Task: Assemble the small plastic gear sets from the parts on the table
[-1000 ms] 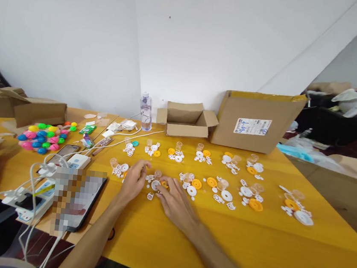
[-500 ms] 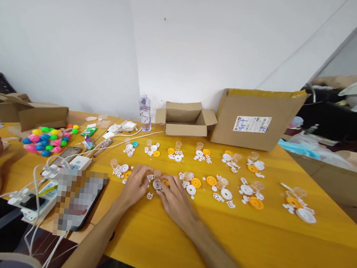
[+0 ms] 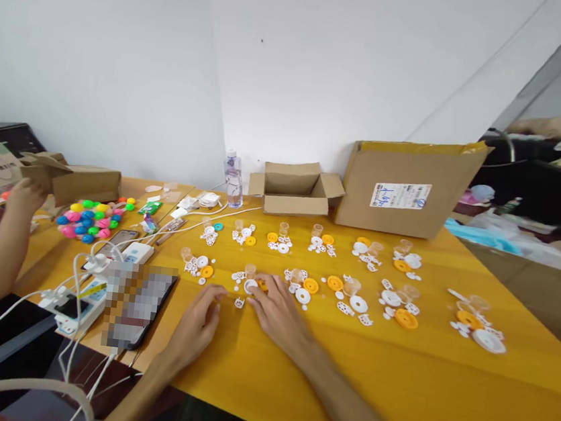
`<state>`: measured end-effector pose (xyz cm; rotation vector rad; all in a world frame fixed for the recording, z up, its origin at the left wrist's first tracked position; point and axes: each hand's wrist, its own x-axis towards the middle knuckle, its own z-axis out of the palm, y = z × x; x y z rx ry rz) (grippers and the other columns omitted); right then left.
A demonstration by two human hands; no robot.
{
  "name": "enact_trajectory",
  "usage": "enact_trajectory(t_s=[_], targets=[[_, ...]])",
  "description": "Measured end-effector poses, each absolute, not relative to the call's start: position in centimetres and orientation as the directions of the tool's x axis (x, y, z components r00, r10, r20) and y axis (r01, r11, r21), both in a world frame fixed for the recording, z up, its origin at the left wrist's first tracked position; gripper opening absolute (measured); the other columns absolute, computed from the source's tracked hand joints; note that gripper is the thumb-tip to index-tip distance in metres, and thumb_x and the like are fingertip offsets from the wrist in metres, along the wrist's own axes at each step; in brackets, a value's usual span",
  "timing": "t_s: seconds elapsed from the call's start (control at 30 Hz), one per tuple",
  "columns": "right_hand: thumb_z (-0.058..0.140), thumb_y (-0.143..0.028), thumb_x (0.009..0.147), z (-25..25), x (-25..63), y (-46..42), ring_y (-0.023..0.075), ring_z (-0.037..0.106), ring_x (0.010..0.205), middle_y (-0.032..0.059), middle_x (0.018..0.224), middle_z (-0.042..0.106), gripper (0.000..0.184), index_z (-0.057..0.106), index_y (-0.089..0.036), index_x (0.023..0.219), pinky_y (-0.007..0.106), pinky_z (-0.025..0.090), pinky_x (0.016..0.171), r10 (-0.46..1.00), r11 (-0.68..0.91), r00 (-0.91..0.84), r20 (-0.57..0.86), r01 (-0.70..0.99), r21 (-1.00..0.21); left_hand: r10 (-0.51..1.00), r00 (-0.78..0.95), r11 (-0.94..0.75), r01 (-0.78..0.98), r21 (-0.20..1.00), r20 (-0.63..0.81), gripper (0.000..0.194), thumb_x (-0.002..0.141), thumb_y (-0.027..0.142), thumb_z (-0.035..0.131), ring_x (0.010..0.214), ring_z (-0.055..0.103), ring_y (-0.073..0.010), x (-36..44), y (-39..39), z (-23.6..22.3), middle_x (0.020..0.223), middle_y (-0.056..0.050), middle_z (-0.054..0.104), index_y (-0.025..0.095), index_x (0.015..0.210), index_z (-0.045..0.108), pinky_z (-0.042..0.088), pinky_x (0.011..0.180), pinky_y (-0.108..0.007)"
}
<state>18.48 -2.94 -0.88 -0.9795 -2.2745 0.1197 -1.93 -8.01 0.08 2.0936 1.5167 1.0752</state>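
Observation:
Small groups of white and orange plastic wheels and clear little cups lie in two rows on the yellow table [image 3: 391, 392]. My right hand [image 3: 279, 313] rests flat on the table, fingers stretched out, fingertips touching a white wheel [image 3: 250, 285] and an orange wheel [image 3: 262, 285]. My left hand [image 3: 196, 326] lies on the table below and left of that group, fingers loosely curled, nothing visible in it. A small white perforated piece [image 3: 238, 302] lies between the two hands.
A phone [image 3: 141, 303], power strips and white cables [image 3: 80, 282] lie at the left. A pile of coloured balls [image 3: 88, 219], a water bottle [image 3: 234, 179], an open small box [image 3: 296, 188] and a large box [image 3: 407, 191] stand behind. Another person's hands [image 3: 5, 206] work at far left.
My left hand has drawn back toward me, away from the wheel group. My right hand stays on the wheels. The other person's hand at the left has risen toward a cardboard box.

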Motion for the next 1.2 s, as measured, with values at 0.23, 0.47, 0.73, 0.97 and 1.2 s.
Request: enact_trajectory(t_s=[0.23, 0.47, 0.73, 0.97, 1.2], targets=[[0.057, -0.008, 0.089, -1.1, 18.5, -2.8, 0.0275, 0.057, 0.103, 0.0098, 0.113, 0.061, 0.023, 0.062, -0.024, 0.106, 0.046, 0.055, 0.088, 0.696, 0.701, -0.496, 0.519, 0.625, -0.343, 0.897, 0.225, -0.435, 0.61, 0.663, 0.381, 0.029, 0.086, 0.01, 0.05, 0.109, 0.061, -0.0223, 0.7, -2.2, 1.3, 0.11, -0.006, 0.063, 0.024, 0.109, 0.06, 0.049, 0.098, -0.038], [0.059, -0.015, 0.091, -1.9, 18.6, -2.5, 0.0294, 0.057, 0.105, 0.0108, 0.113, 0.06, 0.021, 0.062, -0.025, 0.11, 0.049, 0.054, 0.088, 0.707, 0.686, -0.478, 0.521, 0.641, -0.343, 0.888, 0.279, -0.46, 0.552, 0.696, 0.366, 0.03, 0.09, 0.019, 0.052, 0.11, 0.06, -0.0226, 2.1, 0.6, 0.8, 0.115, -0.006, 0.063, 0.025, 0.118, 0.06, 0.047, 0.101, -0.039], [0.054, -0.019, 0.094, -2.2, 18.6, -2.4, 0.0307, 0.057, 0.112, 0.0126, 0.122, 0.062, 0.029, 0.06, -0.024, 0.122, 0.052, 0.054, 0.092, 0.71, 0.689, -0.494, 0.502, 0.636, -0.348, 0.92, 0.233, -0.392, 0.5, 0.772, 0.316, 0.033, 0.092, 0.023, 0.051, 0.108, 0.062, -0.0214, 1.6, 0.9, -0.5, 0.123, -0.009, 0.063, 0.022, 0.125, 0.053, 0.05, 0.098, -0.038], [0.039, -0.004, 0.091, -3.1, 18.9, -1.9, 0.0257, 0.057, 0.12, 0.0093, 0.125, 0.064, 0.048, 0.055, -0.026, 0.13, 0.05, 0.052, 0.101, 0.744, 0.655, -0.382, 0.549, 0.579, -0.486, 0.912, 0.195, -0.407, 0.553, 0.727, 0.361, 0.042, 0.087, 0.014, 0.048, 0.114, 0.058, -0.023, 0.0, -0.4, 0.6, 0.118, -0.008, 0.062, 0.023, 0.127, 0.049, 0.045, 0.103, -0.042], [0.038, 0.004, 0.08, -4.4, 19.2, -1.4, 0.0254, 0.06, 0.117, 0.0107, 0.123, 0.065, 0.053, 0.06, -0.023, 0.12, 0.05, 0.053, 0.1, 0.769, 0.623, -0.341, 0.541, 0.592, -0.512, 0.871, 0.298, -0.484, 0.651, 0.585, 0.39, 0.049, 0.072, 0.005, 0.049, 0.114, 0.055, -0.0266, -0.2, -0.8, 0.8, 0.118, -0.01, 0.057, 0.022, 0.118, 0.049, 0.045, 0.1, -0.043]])
